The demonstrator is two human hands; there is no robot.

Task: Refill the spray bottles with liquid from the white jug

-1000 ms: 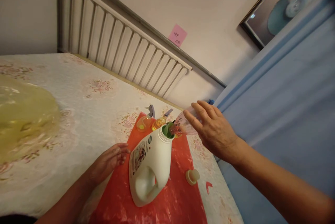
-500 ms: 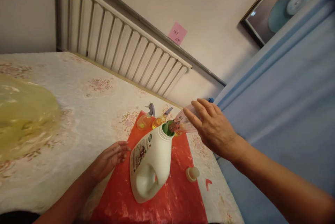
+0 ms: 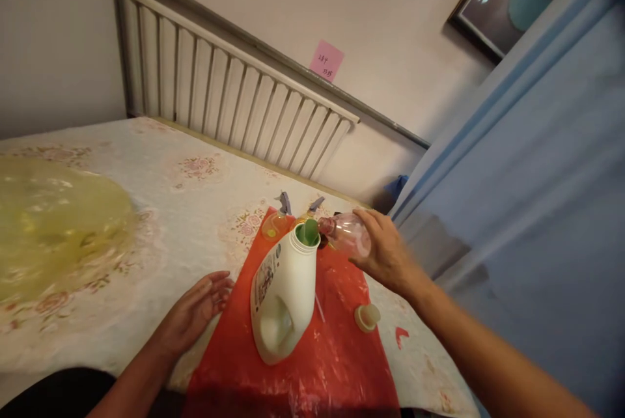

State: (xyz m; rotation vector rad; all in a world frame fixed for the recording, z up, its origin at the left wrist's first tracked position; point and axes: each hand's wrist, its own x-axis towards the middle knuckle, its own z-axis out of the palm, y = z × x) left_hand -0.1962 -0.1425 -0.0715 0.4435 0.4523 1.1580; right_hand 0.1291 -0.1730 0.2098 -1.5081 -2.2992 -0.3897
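A white detergent jug (image 3: 283,297) with a green spout stands uncapped on a red plastic sheet (image 3: 336,359). My right hand (image 3: 385,255) is wrapped round a small clear bottle (image 3: 347,236), tipped on its side with its neck at the jug's mouth. My left hand (image 3: 198,310) rests open on the tablecloth just left of the jug, fingers stretched toward it without touching. The jug's cream cap (image 3: 367,317) lies on the red sheet to the right.
Two small spray bottles (image 3: 277,219) with yellow liquid lie behind the jug. A yellowish translucent plastic bag (image 3: 53,222) covers the table's left. A white radiator (image 3: 234,105) runs along the wall, and a blue curtain (image 3: 537,196) hangs at the right.
My right hand has drawn the clear bottle down and back, so it now lies level at the jug's mouth. The camera has shifted; the left hand stays beside the jug.
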